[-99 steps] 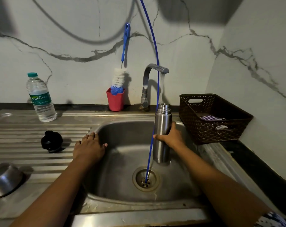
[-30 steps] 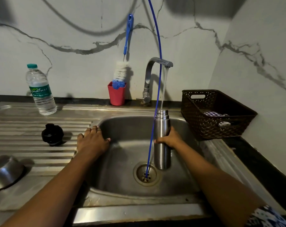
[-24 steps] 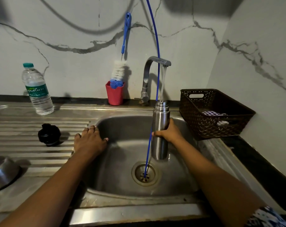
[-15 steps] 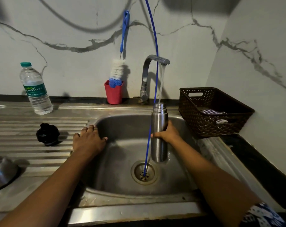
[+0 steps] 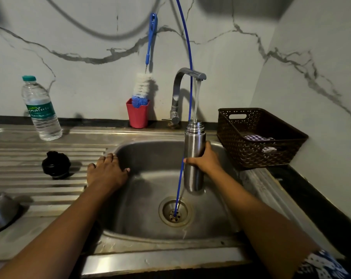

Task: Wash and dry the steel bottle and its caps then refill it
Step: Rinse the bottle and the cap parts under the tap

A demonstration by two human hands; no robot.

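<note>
One steel bottle (image 5: 194, 156) in right hand (image 5: 205, 161).

Ctr frame: steel bottle (image 5: 194, 141) held upright over the sink (image 5: 142, 216) basin, directly under the tap (image 5: 181, 77) at the back wall, w/ right hand (image 5: 205, 161) round its middle. Left hand (image 5: 106, 172) rests on the basin's left rim. Drainboard (image 5: 29, 190), frame left: cap (image 5: 56, 165) mid, bowl (image 5: 1, 214) at btm-left edge, plastic bottle (image 5: 40, 111) at rear. Cup (image 5: 137, 116) w/ brush (image 5: 142, 87) stands left of tap; basket (image 5: 257, 156) w/ cloth (image 5: 257, 137) inside, frame right.
</note>
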